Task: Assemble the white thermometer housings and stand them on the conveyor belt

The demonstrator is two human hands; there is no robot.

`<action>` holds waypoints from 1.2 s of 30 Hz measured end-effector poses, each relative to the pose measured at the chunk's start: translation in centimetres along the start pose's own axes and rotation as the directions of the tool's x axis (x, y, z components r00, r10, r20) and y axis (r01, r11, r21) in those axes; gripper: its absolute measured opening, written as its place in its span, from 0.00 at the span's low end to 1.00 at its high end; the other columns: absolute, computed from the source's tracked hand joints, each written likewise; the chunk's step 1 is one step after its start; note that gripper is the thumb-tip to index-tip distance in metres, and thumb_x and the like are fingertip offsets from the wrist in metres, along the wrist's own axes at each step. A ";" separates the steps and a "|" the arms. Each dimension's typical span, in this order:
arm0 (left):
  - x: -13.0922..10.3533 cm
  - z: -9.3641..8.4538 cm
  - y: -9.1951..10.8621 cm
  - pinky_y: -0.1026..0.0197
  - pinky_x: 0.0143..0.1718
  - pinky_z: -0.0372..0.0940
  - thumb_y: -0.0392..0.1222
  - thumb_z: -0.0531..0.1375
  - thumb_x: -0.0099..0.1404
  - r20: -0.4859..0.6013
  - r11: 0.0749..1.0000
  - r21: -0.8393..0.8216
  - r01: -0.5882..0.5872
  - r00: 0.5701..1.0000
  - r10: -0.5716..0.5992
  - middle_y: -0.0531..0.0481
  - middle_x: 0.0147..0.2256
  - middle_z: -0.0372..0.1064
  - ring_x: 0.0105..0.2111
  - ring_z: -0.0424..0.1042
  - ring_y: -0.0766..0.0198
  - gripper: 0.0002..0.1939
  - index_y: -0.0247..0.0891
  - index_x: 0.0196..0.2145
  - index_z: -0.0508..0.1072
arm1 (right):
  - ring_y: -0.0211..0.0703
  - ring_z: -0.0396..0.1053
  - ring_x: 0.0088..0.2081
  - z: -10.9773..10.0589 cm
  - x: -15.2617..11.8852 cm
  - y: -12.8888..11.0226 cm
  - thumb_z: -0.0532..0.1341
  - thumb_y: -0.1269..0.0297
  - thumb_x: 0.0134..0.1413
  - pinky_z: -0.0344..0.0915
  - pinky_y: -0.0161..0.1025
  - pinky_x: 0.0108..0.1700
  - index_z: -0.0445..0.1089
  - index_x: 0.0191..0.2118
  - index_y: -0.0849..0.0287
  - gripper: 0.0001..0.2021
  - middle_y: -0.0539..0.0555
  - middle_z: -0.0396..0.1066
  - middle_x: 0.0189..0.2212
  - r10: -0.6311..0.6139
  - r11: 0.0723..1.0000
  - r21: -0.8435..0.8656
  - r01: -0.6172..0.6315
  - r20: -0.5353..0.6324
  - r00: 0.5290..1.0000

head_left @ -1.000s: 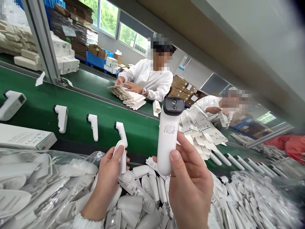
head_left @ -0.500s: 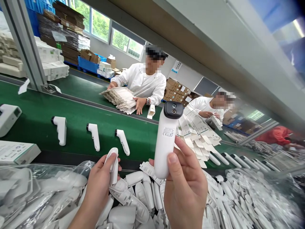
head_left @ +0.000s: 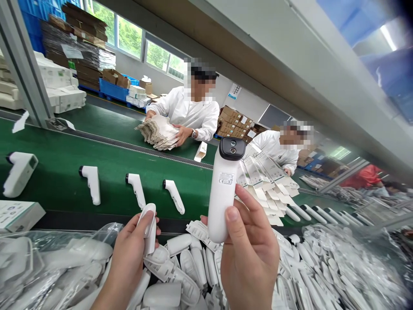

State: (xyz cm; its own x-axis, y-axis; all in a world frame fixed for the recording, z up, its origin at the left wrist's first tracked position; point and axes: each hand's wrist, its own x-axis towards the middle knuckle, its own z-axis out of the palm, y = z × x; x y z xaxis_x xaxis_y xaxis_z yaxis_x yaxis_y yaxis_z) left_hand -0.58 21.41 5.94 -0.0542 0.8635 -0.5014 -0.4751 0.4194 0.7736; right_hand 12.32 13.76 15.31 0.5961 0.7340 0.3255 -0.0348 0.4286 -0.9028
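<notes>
Shows a bare left hand and forearm down to the lower edge of view, plus a bare right hand; has slender fingers and a short, rounded right thumbnail.

1. Two bare hands, on the near side of the green conveyor belt.
2. One white plastic gun-shaped device with a black head, held before the belt.
3. Four loose devices of that shape on the belt's left stretch.
4. At least five black-headed white devices towards its right end.
5. One thin white plastic shell, held before the belt.
6. Two white-coated people beyond the belt.
</notes>
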 end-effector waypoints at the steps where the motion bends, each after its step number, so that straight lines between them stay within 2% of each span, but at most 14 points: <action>1: 0.0 0.0 0.0 0.65 0.17 0.61 0.49 0.67 0.55 -0.001 1.000 0.000 0.000 1.000 0.000 0.51 0.29 0.68 0.24 0.63 0.65 0.13 0.40 0.34 0.75 | 0.47 0.76 0.37 0.0 0.0 0.0 0.66 0.59 0.56 0.79 0.48 0.36 0.71 0.55 0.54 0.20 0.57 0.77 0.42 0.003 1.000 0.004 -0.003 -0.003 1.000; 13: 0.8 -0.6 -0.6 0.66 0.19 0.60 0.52 0.68 0.53 0.053 0.999 0.048 -0.008 0.999 0.005 0.53 0.27 0.67 0.23 0.62 0.66 0.16 0.40 0.35 0.74 | 0.50 0.75 0.39 -0.4 0.3 -0.1 0.66 0.55 0.55 0.77 0.47 0.34 0.68 0.57 0.56 0.25 0.58 0.76 0.41 0.031 0.999 -0.031 -0.031 -0.014 0.999; 18: 0.6 -0.5 -1.0 0.68 0.17 0.54 0.58 0.67 0.53 0.080 0.996 0.080 -0.045 0.996 0.039 0.53 0.29 0.67 0.21 0.59 0.70 0.22 0.39 0.37 0.74 | 0.50 0.73 0.44 -3.0 5.5 3.2 0.63 0.55 0.57 0.72 0.48 0.44 0.66 0.58 0.59 0.25 0.59 0.75 0.45 -0.103 0.942 -0.321 0.094 -0.010 0.995; 20: 0.5 -0.2 -1.3 0.69 0.15 0.48 0.62 0.65 0.54 0.156 0.992 0.103 -0.074 0.986 0.057 0.54 0.27 0.65 0.18 0.54 0.73 0.24 0.37 0.35 0.74 | 0.51 0.73 0.43 -5.0 9.0 6.1 0.60 0.56 0.58 0.69 0.48 0.46 0.67 0.57 0.62 0.24 0.59 0.76 0.41 -0.068 0.833 -0.546 0.092 0.064 0.996; 21: 0.4 -0.1 -1.5 0.69 0.15 0.45 0.63 0.64 0.54 0.204 0.990 0.116 -0.082 0.977 0.057 0.55 0.25 0.64 0.17 0.52 0.74 0.25 0.36 0.34 0.74 | 0.51 0.73 0.41 -6.1 10.8 7.8 0.59 0.57 0.59 0.68 0.47 0.46 0.68 0.56 0.63 0.22 0.59 0.77 0.39 -0.013 0.727 -0.683 0.069 0.087 0.996; 23: 0.1 0.2 -1.6 0.68 0.15 0.42 0.65 0.62 0.55 0.272 0.985 0.148 -0.085 0.961 0.042 0.56 0.22 0.62 0.15 0.49 0.75 0.26 0.35 0.30 0.72 | 0.53 0.73 0.41 -7.9 13.7 11.0 0.56 0.61 0.61 0.66 0.47 0.47 0.70 0.54 0.63 0.20 0.60 0.77 0.38 0.128 0.426 -0.904 0.029 0.092 0.988; 25: -0.3 0.5 -1.4 0.68 0.15 0.41 0.65 0.61 0.56 0.290 0.978 0.193 -0.074 0.957 0.015 0.55 0.22 0.61 0.15 0.49 0.75 0.26 0.35 0.29 0.72 | 0.54 0.73 0.45 -9.2 15.5 13.3 0.53 0.64 0.62 0.64 0.46 0.49 0.69 0.56 0.63 0.19 0.61 0.77 0.40 0.251 0.199 -0.978 0.058 0.108 0.962; 27: -0.7 0.6 -1.0 0.68 0.16 0.41 0.65 0.60 0.56 0.283 0.968 0.242 -0.064 0.959 -0.007 0.55 0.22 0.61 0.15 0.48 0.75 0.26 0.35 0.28 0.72 | 0.55 0.72 0.46 -9.7 16.1 14.3 0.55 0.67 0.61 0.64 0.45 0.49 0.68 0.57 0.65 0.20 0.62 0.76 0.42 0.328 0.124 -0.988 0.094 0.130 0.936; 30: -1.3 0.8 -0.3 0.67 0.17 0.39 0.64 0.60 0.57 0.288 0.944 0.324 -0.061 0.957 -0.037 0.56 0.21 0.59 0.15 0.48 0.74 0.25 0.35 0.27 0.73 | 0.57 0.69 0.52 -9.4 14.8 13.1 0.58 0.68 0.59 0.62 0.47 0.54 0.68 0.57 0.66 0.20 0.66 0.73 0.50 0.330 0.160 -0.971 0.178 0.222 0.917; 32: -1.7 0.9 -0.2 0.66 0.17 0.39 0.63 0.60 0.57 0.313 0.921 0.387 -0.052 0.946 -0.078 0.56 0.20 0.59 0.15 0.48 0.73 0.24 0.36 0.26 0.73 | 0.55 0.64 0.59 -8.7 12.4 10.9 0.58 0.67 0.61 0.59 0.50 0.60 0.66 0.60 0.61 0.21 0.63 0.67 0.58 0.265 0.295 -0.870 0.395 0.472 0.841; 33: -1.8 0.9 -0.4 0.66 0.17 0.41 0.62 0.61 0.57 0.326 0.908 0.416 -0.046 0.940 -0.101 0.56 0.20 0.60 0.15 0.49 0.72 0.23 0.37 0.26 0.74 | 0.53 0.62 0.61 -8.2 10.9 9.5 0.58 0.65 0.63 0.58 0.51 0.62 0.65 0.61 0.57 0.22 0.60 0.65 0.60 0.209 0.407 -0.734 0.543 0.654 0.727; 34: -2.0 1.0 -0.7 0.66 0.18 0.43 0.61 0.62 0.57 0.336 0.899 0.436 -0.044 0.934 -0.117 0.54 0.21 0.62 0.16 0.53 0.71 0.21 0.38 0.26 0.75 | 0.51 0.61 0.61 -7.6 9.4 8.2 0.59 0.63 0.63 0.60 0.51 0.62 0.65 0.61 0.52 0.21 0.56 0.64 0.61 0.164 0.509 -0.566 0.649 0.804 0.572; 35: -2.2 1.0 -1.2 0.66 0.18 0.47 0.59 0.62 0.56 0.344 0.892 0.450 -0.043 0.930 -0.128 0.53 0.22 0.65 0.18 0.58 0.68 0.19 0.38 0.27 0.76 | 0.49 0.62 0.61 -7.1 7.8 7.0 0.60 0.62 0.63 0.61 0.50 0.61 0.65 0.61 0.48 0.21 0.53 0.65 0.61 0.127 0.576 -0.404 0.710 0.903 0.411; 36: -2.4 1.1 -1.7 0.66 0.20 0.52 0.56 0.63 0.56 0.346 0.890 0.454 -0.042 0.929 -0.132 0.51 0.25 0.69 0.22 0.64 0.65 0.16 0.39 0.29 0.76 | 0.48 0.64 0.59 -6.7 6.4 5.9 0.60 0.63 0.63 0.63 0.50 0.60 0.66 0.60 0.47 0.20 0.53 0.67 0.59 0.080 0.608 -0.278 0.744 0.953 0.291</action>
State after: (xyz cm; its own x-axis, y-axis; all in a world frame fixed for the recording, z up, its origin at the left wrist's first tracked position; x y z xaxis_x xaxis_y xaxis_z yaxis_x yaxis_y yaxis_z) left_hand 1.31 18.88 6.25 0.3163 0.8435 -0.4342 -0.0219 0.4641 0.8855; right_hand 21.27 17.49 10.20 -0.5940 0.7502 0.2904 0.6452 0.6599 -0.3850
